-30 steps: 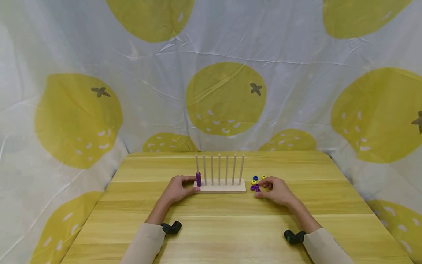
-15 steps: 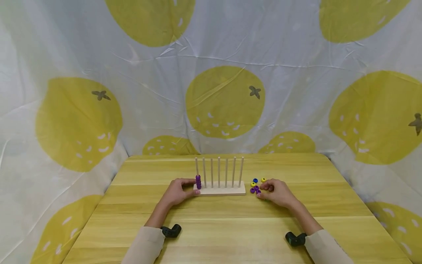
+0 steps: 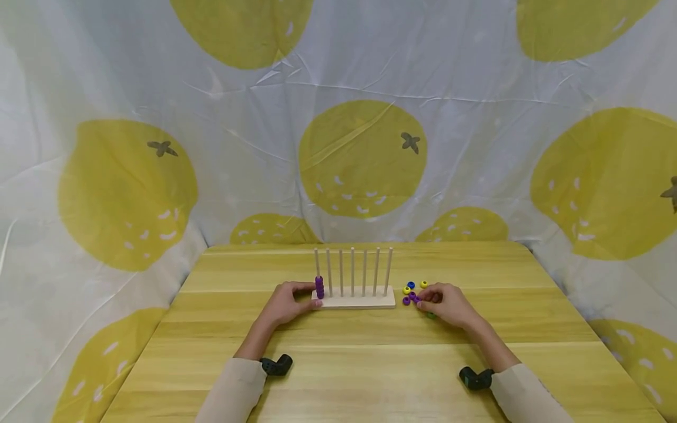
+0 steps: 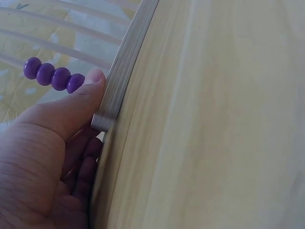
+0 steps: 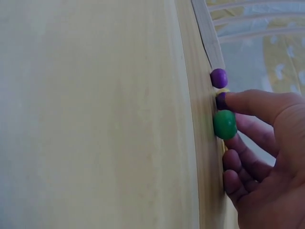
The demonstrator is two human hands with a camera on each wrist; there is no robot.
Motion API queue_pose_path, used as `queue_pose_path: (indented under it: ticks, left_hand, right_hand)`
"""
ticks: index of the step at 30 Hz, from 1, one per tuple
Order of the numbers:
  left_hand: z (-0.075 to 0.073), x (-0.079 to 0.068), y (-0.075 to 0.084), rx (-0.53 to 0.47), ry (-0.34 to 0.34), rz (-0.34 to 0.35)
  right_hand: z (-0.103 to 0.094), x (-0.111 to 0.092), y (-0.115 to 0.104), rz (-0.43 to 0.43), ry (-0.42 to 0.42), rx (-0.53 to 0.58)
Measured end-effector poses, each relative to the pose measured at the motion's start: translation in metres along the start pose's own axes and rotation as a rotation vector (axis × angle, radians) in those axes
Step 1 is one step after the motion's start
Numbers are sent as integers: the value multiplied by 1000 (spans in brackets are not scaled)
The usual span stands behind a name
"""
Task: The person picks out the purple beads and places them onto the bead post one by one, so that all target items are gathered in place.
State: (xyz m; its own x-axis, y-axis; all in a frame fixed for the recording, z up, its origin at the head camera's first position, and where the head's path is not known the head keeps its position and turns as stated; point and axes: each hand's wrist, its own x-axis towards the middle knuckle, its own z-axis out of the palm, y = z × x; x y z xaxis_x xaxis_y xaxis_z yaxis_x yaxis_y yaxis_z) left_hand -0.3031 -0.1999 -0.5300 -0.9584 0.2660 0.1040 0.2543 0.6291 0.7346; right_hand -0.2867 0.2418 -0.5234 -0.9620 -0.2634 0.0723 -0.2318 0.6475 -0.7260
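Note:
A pale wooden peg stand (image 3: pixel 355 302) with several upright pegs stands on the table. Purple beads (image 3: pixel 319 288) are stacked on its leftmost peg. My left hand (image 3: pixel 285 302) grips the left end of the base, thumb at the front edge and fingers behind, beside that stack. To the right of the stand my right hand (image 3: pixel 449 304) pinches a purple bead (image 5: pixel 220 101) between thumb and forefinger, down at table height. A green bead (image 5: pixel 225 124) lies close by, under the hand in the head view. Another purple bead (image 5: pixel 218 78) sits just beyond the thumb.
Loose beads lie between stand and right hand: a blue bead (image 3: pixel 411 285), a yellow bead (image 3: pixel 406 290), another yellow bead (image 3: pixel 424 284) and a purple bead (image 3: pixel 406 301). A lemon-print cloth (image 3: pixel 365 158) hangs behind the wooden table (image 3: pixel 349 364).
My right thumb has shifted slightly right and closed toward the forefinger on a purple bead, and the green bead now shows more. The left hand stays on the stand.

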Motion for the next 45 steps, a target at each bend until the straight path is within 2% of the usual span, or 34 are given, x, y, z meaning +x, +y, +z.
queue_pose_path:
  ticks: [7, 19, 38, 45]
  left_hand:
    - [-2, 0, 2, -12, -1, -17]
    - [0, -1, 1, -2, -7, -13]
    - [0, 0, 2, -4, 6, -10]
    - [0, 0, 3, -5, 3, -11]
  right_hand:
    - [-8, 1, -6, 33, 0, 58]
    - [-16, 2, -21, -96, 66, 1]
    - [-58, 23, -84, -159, 99, 24]
    - [-65, 30, -112, -182, 91, 92]
